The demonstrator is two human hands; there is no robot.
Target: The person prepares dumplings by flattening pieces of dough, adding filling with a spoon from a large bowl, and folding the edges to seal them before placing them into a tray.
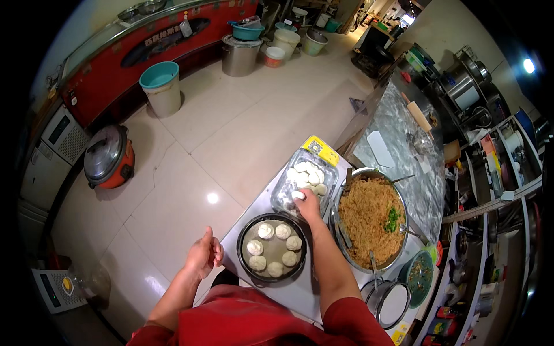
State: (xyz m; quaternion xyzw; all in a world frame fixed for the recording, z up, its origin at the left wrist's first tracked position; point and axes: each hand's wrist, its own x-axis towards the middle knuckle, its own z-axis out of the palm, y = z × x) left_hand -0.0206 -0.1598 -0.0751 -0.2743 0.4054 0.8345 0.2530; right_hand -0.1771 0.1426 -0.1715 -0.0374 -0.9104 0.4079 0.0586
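Note:
My right hand reaches over a clear plastic tray and pinches a small white dough piece between thumb and fingers. Several more dough pieces lie piled in the tray's far half. Nearer me sits a round steamer tray with a dark rim, and several pleated buns are spaced in a ring on its liner. To the left of it my left hand hangs in the air beside the table edge, thumb raised, fingers loosely curled, nothing in it.
A large metal basin of brown filling, topped with chopped greens, stands right of my right forearm. Behind it are a green bowl and stacked steamers. A rolling pin lies on the marbled counter. An orange cooker is on the floor.

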